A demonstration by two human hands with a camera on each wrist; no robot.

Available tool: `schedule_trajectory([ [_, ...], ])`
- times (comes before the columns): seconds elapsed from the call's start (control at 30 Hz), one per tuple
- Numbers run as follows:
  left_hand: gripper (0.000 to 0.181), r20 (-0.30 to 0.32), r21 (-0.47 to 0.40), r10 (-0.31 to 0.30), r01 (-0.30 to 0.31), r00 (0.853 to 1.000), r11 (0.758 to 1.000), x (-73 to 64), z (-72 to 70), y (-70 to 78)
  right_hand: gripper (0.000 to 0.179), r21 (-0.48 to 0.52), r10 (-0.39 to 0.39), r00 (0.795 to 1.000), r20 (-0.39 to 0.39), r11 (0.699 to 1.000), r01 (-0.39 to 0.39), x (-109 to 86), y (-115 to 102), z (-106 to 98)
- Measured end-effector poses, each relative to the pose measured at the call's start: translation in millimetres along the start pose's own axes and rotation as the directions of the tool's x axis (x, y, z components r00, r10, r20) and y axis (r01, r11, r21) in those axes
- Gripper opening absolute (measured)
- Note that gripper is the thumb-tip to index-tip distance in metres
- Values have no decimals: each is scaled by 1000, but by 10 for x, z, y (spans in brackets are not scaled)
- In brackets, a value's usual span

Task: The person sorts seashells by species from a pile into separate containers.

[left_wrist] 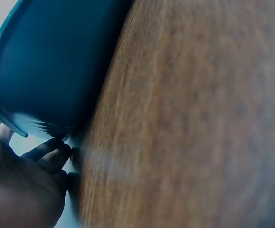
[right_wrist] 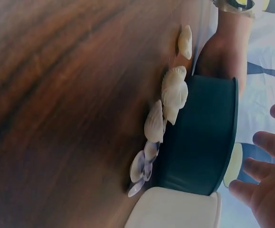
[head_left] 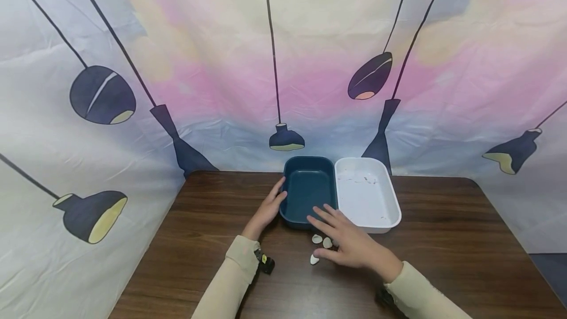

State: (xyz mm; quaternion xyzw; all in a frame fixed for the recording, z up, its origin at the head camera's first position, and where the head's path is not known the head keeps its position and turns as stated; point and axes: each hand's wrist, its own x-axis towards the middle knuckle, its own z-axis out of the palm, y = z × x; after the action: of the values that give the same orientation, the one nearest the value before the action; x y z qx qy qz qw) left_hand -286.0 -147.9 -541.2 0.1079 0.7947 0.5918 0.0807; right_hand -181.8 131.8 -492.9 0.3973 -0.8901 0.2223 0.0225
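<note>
My left hand (head_left: 268,207) rests against the left side of a dark teal tray (head_left: 308,191). In the left wrist view its fingers (left_wrist: 54,154) touch the tray's outer wall, low near the table; part of this hand is cut off by the frame. Over the tray's front right corner, my right hand (head_left: 347,238) is held palm down with fingers spread, gripping nothing. Several pale seashells (head_left: 316,239) lie on the table in front of the tray, partly hidden under that hand. The right wrist view shows them in a row, ribbed shells (right_wrist: 154,122) beside purple-tinged ones (right_wrist: 137,167).
A white tray (head_left: 390,201) stands directly to the right of the teal one, with small dark marks inside. Both sit near the back edge of a brown wooden table (head_left: 212,220). Behind hangs a cloth (head_left: 221,63) printed with lamps.
</note>
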Motion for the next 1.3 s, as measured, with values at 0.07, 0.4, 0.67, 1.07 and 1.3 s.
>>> schedule_trajectory([
  [0.07,58,-6,-5,0,0,1000,1000,-2,3,4,82,3,-7,1000,10,1000,7,5,-17,15],
  [0.4,58,3,-39,-3,3,1000,999,3,16,37,79,51,-95,995,36,994,93,-12,-96,111],
  [0.67,58,26,-54,2,-1,1000,999,-165,-19,349,74,115,-135,989,55,985,128,-34,-145,172],
  [1.07,58,39,0,-12,12,999,1000,-159,-50,402,57,51,-157,984,85,987,153,-8,-106,302],
  [1.3,59,0,-9,-17,17,1000,1000,-14,4,81,46,8,-177,977,119,984,178,22,-120,314],
])
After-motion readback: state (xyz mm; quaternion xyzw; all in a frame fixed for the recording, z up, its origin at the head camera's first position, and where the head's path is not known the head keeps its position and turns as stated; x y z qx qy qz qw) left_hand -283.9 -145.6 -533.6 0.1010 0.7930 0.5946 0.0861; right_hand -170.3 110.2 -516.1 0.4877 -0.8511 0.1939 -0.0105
